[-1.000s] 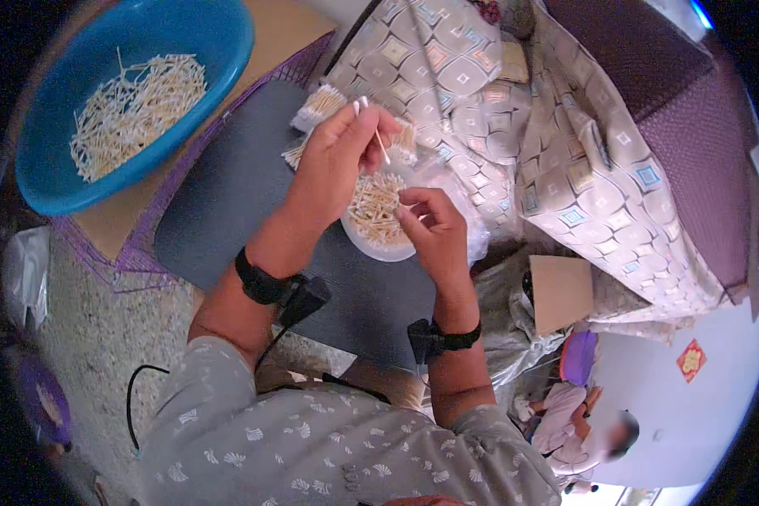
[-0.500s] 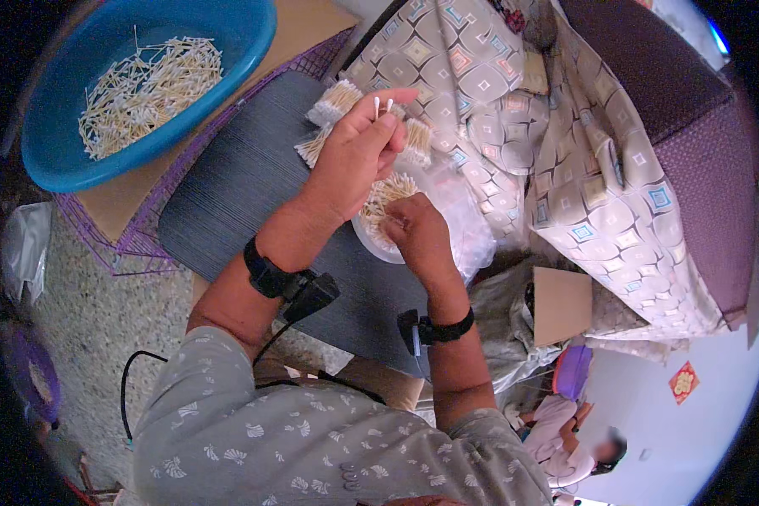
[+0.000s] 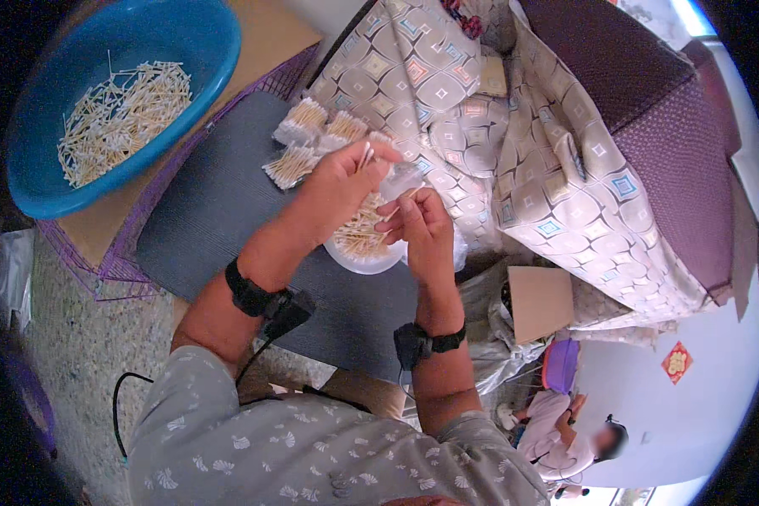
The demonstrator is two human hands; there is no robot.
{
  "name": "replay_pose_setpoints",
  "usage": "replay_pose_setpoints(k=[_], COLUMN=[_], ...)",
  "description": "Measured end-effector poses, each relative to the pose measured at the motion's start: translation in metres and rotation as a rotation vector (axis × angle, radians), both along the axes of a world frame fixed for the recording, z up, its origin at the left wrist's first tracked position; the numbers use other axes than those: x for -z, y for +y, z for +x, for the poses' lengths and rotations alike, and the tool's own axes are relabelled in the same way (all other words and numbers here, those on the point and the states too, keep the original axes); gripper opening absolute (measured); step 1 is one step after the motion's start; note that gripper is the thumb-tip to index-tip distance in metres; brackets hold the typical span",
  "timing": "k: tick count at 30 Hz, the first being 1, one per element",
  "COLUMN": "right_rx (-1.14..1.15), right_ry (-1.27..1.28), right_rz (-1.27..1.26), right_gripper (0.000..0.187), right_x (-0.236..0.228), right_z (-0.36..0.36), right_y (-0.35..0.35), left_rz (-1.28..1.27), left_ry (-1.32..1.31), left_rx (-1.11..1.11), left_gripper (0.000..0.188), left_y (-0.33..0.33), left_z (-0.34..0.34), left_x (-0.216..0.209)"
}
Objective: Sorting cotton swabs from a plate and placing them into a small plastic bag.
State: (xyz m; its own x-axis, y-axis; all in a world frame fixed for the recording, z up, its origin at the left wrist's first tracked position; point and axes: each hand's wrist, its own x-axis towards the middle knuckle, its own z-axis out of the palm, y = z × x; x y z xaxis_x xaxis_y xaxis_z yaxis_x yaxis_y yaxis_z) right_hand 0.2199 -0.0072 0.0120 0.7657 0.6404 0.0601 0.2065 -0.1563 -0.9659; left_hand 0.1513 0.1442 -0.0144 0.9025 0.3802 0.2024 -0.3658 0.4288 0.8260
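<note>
Below the left hand [image 3: 339,187] and right hand [image 3: 427,232], the cotton swabs [image 3: 361,232] have matt, soft-looking white tips on pale, wood-like sticks, in a smooth white plastic bowl [image 3: 367,266]. Beyond the left hand, swab packs [image 3: 300,125] show clear, shiny plastic film. To its left, the basin [image 3: 198,35] is smooth, glossy blue plastic, the tabletop [image 3: 211,194] matt, fine-grained dark grey. Right of the right hand, the patterned cover [image 3: 557,228] looks like matt cloth, the box [image 3: 541,304] plain matt cardboard.

On dark grey tabletop [image 3: 211,198]: white bowl [image 3: 369,266], white-tipped tan cotton swabs [image 3: 361,234]. Left of tabletop, blue basin [image 3: 35,156]; right of it, beige fabric [image 3: 594,223] with multicoloured diamonds.
</note>
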Motion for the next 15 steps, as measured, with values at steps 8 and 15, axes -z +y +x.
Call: replay_pose_setpoints(k=[8, 15], right_rx=[-0.114, 0.059], right_ry=[0.042, -0.167], right_rz=[0.059, 0.059], right_gripper=[0.011, 0.011], right_x=[-0.005, -0.006], right_z=[-0.011, -0.008], right_y=[-0.002, -0.004], left_rz=[-0.097, 0.033], left_ry=[-0.003, -0.042], left_rx=[0.268, 0.089], left_gripper=[0.024, 0.017], left_y=[-0.006, -0.003], left_z=[-0.003, 0.005], left_x=[-0.008, 0.005])
